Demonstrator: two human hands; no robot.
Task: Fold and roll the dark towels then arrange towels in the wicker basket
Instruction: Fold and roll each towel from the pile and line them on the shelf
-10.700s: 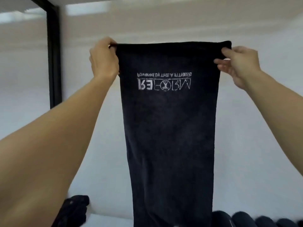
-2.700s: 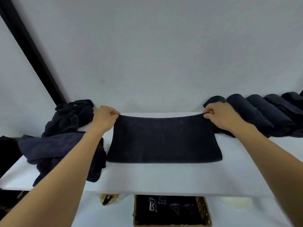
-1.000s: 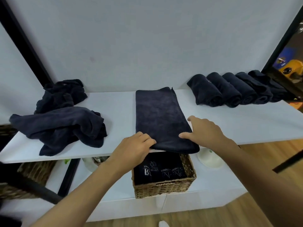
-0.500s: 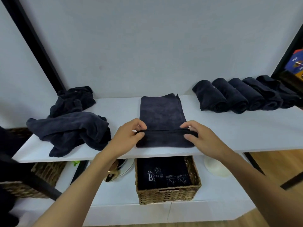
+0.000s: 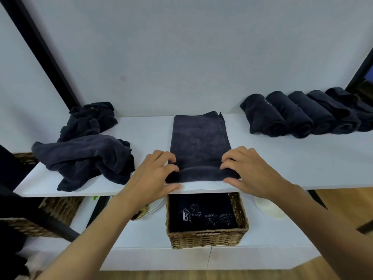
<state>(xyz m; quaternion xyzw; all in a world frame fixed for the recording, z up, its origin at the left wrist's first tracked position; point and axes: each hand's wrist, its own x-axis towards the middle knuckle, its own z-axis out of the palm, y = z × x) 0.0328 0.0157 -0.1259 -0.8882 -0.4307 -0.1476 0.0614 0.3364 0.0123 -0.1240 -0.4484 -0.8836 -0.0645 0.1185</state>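
A dark folded towel (image 5: 198, 142) lies lengthwise on the white shelf (image 5: 282, 158), its near end curled into a short roll. My left hand (image 5: 155, 176) grips the roll's left end and my right hand (image 5: 248, 170) grips its right end, fingers curled over the top. Several rolled dark towels (image 5: 298, 114) line the shelf's back right. A heap of loose dark towels (image 5: 84, 154) sits at the left. On the lower shelf, straight below the roll, stands the wicker basket (image 5: 207, 237) with printed dark towels inside.
A black post (image 5: 44, 55) slants up at the left and another at the far right (image 5: 361, 65). A second wicker basket (image 5: 40, 215) and a glass bowl (image 5: 149, 209) sit lower left, a pale round dish (image 5: 268, 207) lower right. Wooden floor shows below.
The towel went from held up, to folded crosswise, to lying lengthwise. In the last half second both hands rolled its near end a little farther away from me.
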